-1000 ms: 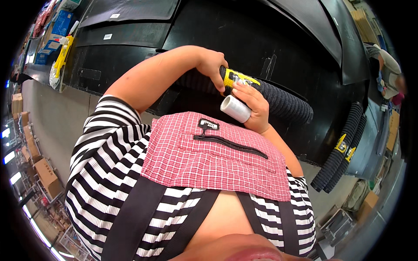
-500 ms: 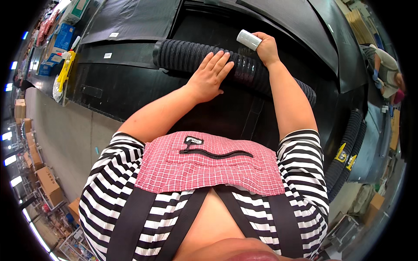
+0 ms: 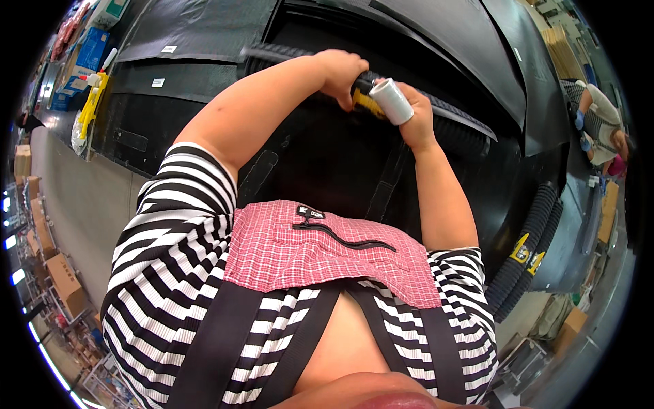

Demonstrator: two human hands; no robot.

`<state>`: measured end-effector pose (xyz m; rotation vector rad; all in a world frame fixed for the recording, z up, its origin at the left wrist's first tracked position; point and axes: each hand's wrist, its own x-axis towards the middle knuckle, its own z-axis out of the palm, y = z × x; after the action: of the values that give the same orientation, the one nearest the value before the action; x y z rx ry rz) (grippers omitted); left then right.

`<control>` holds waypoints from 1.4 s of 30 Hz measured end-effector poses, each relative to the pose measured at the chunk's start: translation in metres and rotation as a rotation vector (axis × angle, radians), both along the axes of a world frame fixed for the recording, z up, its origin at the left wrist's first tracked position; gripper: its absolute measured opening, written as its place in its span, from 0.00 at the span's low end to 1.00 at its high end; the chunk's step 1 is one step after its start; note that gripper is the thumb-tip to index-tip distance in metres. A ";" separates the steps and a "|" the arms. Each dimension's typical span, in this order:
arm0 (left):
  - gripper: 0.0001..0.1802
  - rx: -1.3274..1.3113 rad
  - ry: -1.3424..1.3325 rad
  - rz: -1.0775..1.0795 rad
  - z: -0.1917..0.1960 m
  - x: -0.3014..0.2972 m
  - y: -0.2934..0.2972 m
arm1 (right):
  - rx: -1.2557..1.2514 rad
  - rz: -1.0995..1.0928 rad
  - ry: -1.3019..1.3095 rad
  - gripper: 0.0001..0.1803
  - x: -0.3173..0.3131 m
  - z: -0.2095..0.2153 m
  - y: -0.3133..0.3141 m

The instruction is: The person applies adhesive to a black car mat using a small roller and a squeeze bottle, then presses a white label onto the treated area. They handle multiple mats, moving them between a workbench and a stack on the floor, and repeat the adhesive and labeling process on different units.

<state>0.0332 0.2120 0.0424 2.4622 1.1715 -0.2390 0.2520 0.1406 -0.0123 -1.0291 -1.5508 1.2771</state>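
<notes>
Hands of our own: two. The left hand [image 3: 340, 73] lies at 12 o'clock, the right hand [image 3: 418, 114] at 1 o'clock, with a narrow gap between them.

Ribbed hose, black: one [image 3: 455, 124], in hand, crossing the black table [image 3: 313, 153] from 11 o'clock to 2 o'clock, partly blurred. Yellow patch on it: one [image 3: 368, 103], visible between our hands.

Film roll, clear and whitish: one [image 3: 394, 101], at 1 o'clock, tilted, near end of the patch overlapped by it.

Spare ribbed hoses: two, side by side between 3 and 4 o'clock, a left-hand one [image 3: 509, 271] and a right-hand one [image 3: 545, 235], each with a yellow patch.

Yellow tool: one [image 3: 95, 105], at 10 o'clock, by the table's edge.

Co-worker: one [image 3: 605, 129], between 2 and 3 o'clock, well apart.

Pose, left: elbow bent out toward 10 o'clock, forearm slanting up to 12; fingers curled over the hose, gripping it, thumb on our side.

Pose, right: forearm rising from between 3 and 4 o'clock to 1; fingers closed about the roll, the tips hidden behind it. Whether this hand also touches the hose, we cannot tell.
</notes>
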 end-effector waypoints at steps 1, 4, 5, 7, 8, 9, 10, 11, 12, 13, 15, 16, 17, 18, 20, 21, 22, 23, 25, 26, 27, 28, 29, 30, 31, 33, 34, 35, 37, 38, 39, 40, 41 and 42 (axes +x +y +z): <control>0.44 -0.146 0.028 -0.013 -0.001 0.001 -0.010 | -0.054 0.026 0.010 0.16 0.000 0.004 -0.017; 0.47 -0.495 0.039 -0.039 -0.004 -0.009 -0.062 | -0.123 0.041 -0.064 0.18 -0.008 0.016 -0.084; 0.48 -0.626 0.095 -0.058 -0.007 -0.011 -0.075 | -0.217 0.062 -0.057 0.19 -0.009 0.015 -0.100; 0.50 -0.552 0.067 -0.062 -0.011 -0.019 -0.088 | -0.325 0.091 -0.043 0.18 -0.009 0.016 -0.108; 0.50 -0.469 -0.009 -0.067 -0.015 -0.027 -0.091 | -0.321 0.098 -0.005 0.17 -0.008 0.008 -0.101; 0.48 -0.338 -0.135 0.009 -0.009 -0.034 -0.097 | -0.381 0.094 0.023 0.17 -0.007 0.004 -0.087; 0.39 -0.196 -0.223 0.062 0.004 -0.034 -0.106 | -0.432 0.081 0.047 0.16 -0.007 0.008 -0.071; 0.34 -0.063 -0.251 0.062 0.010 -0.033 -0.118 | -0.528 -0.027 0.072 0.10 -0.013 0.013 -0.058; 0.29 0.069 -0.279 0.066 0.017 -0.032 -0.132 | -0.589 -0.048 0.076 0.10 -0.016 0.016 -0.044; 0.22 0.148 -0.275 0.123 0.019 -0.029 -0.149 | -0.555 -0.047 0.053 0.11 -0.013 0.016 -0.031; 0.38 0.380 -0.313 0.064 -0.011 -0.030 -0.176 | -0.464 -0.060 -0.004 0.11 -0.008 0.026 -0.014; 0.45 0.535 -0.295 0.015 -0.022 -0.030 -0.181 | -0.500 -0.058 0.153 0.11 -0.005 0.028 -0.008; 0.57 0.518 -0.288 -0.016 -0.031 -0.033 -0.176 | -0.354 -0.037 0.105 0.15 -0.002 0.032 -0.007; 0.56 0.505 -0.262 -0.011 -0.032 -0.032 -0.166 | -0.214 -0.013 0.060 0.19 0.000 0.036 -0.010; 0.56 0.484 -0.211 0.019 -0.030 -0.026 -0.140 | -0.102 0.120 0.126 0.19 0.003 0.042 -0.021; 0.54 0.396 -0.184 0.025 -0.026 -0.024 -0.125 | -0.151 0.094 0.130 0.19 0.000 0.042 -0.035; 0.52 0.338 -0.184 0.003 -0.024 -0.023 -0.112 | -0.193 0.060 0.128 0.18 -0.005 0.044 -0.049; 0.51 0.308 -0.156 0.002 -0.023 -0.021 -0.102 | -0.196 0.026 0.086 0.16 -0.010 0.035 -0.066; 0.48 0.230 -0.094 0.009 -0.018 -0.015 -0.088 | 0.368 -0.042 -0.319 0.14 -0.022 0.011 -0.080; 0.47 0.186 -0.064 0.017 -0.012 -0.012 -0.082 | 0.540 -0.106 -0.359 0.13 -0.026 0.008 -0.078; 0.45 0.140 -0.032 0.024 -0.008 -0.011 -0.078 | 0.423 -0.164 -0.321 0.12 -0.031 0.009 -0.078; 0.43 0.128 -0.052 0.024 -0.010 -0.011 -0.071 | 0.306 -0.222 -0.282 0.12 -0.034 0.009 -0.076; 0.43 0.063 -0.037 0.023 -0.008 -0.008 -0.063 | 0.332 -0.290 -0.346 0.10 -0.037 0.007 -0.070; 0.44 0.004 -0.018 0.026 -0.003 -0.008 -0.055 | 0.231 -0.257 -0.284 0.11 -0.038 0.010 -0.069; 0.44 0.011 -0.016 0.018 -0.005 -0.010 -0.052 | 0.131 -0.222 -0.223 0.11 -0.036 0.016 -0.072; 0.45 -0.069 0.001 0.042 -0.003 -0.005 -0.048 | -0.218 -0.043 0.026 0.13 -0.031 0.026 -0.094; 0.45 -0.104 0.010 0.061 0.002 -0.005 -0.045 | -0.465 0.109 0.213 0.15 -0.028 0.035 -0.126; 0.45 -0.113 0.026 0.051 0.005 -0.006 -0.043 | -0.703 0.286 0.399 0.18 -0.026 0.041 -0.153; 0.46 -0.083 0.011 0.034 0.005 -0.008 -0.048 | -0.632 0.150 0.388 0.18 -0.011 0.024 -0.188; 0.46 -0.027 -0.014 0.027 -0.002 -0.010 -0.053 | -0.613 -0.019 0.308 0.14 0.001 0.010 -0.196; 0.45 -0.084 -0.003 0.038 0.001 -0.008 -0.062 | -0.612 -0.105 0.279 0.14 0.021 -0.007 -0.201; 0.47 -0.080 -0.005 0.057 0.002 -0.009 -0.076 | -0.659 -0.146 0.382 0.16 0.035 -0.020 -0.207; 0.49 -0.102 -0.007 0.096 -0.001 -0.008 -0.090 | -0.698 -0.200 0.435 0.16 0.038 -0.021 -0.213; 0.51 -0.125 -0.011 0.132 -0.002 -0.008 -0.104 | -0.735 -0.255 0.488 0.17 0.039 -0.020 -0.217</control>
<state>0.0247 0.1077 0.0399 2.2666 1.2688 -0.2522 0.2912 -0.0767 -0.0326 -1.1818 -0.5544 1.7906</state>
